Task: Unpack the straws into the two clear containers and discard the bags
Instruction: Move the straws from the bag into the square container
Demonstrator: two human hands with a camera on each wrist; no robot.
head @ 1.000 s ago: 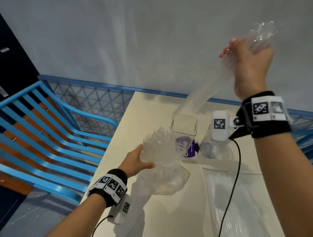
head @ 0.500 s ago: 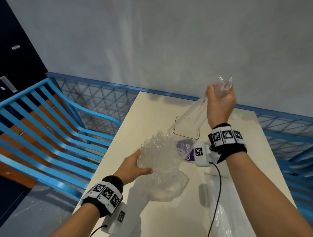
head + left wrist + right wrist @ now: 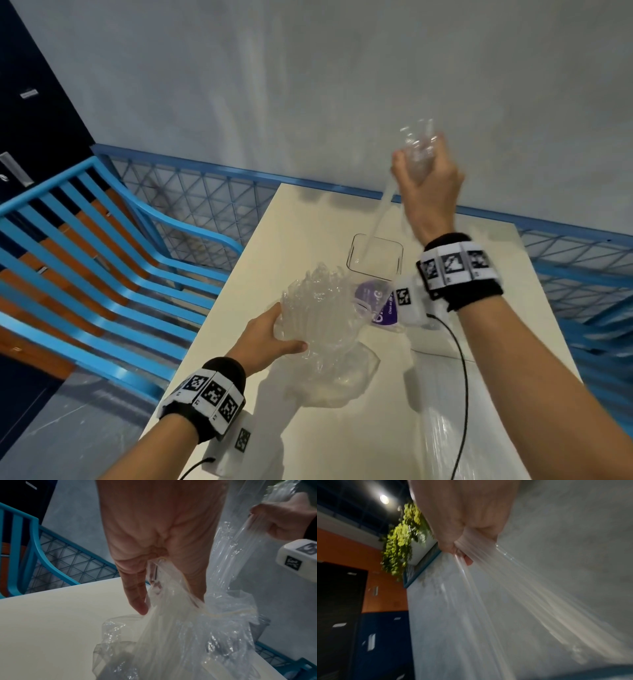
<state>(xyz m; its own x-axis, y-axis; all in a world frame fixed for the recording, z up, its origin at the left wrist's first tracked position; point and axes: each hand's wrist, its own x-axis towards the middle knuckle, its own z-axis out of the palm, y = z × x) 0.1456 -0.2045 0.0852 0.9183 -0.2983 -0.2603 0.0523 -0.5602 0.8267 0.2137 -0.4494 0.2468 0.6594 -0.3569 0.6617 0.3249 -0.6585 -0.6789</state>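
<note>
My right grip (image 3: 426, 186) clutching one clear crinkled straw bag (image 3: 416, 150) above one clear square container (image 3: 375, 255), left grip (image 3: 265, 337) holding one crumpled clear bag (image 3: 322, 318) on the desk (image 3: 342, 442)

On the table (image 3: 308, 445), the clear container (image 3: 375, 255) stands toward the far edge; the crumpled bag (image 3: 325, 329) lies nearer, left of it; a flat straw bag (image 3: 442, 431) lies by the near right corner; a bench (image 3: 85, 274) stands beyond the left edge.

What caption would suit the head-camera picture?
Right hand lowers clear straws into a clear container; left hand holds a crumpled bag.
</note>
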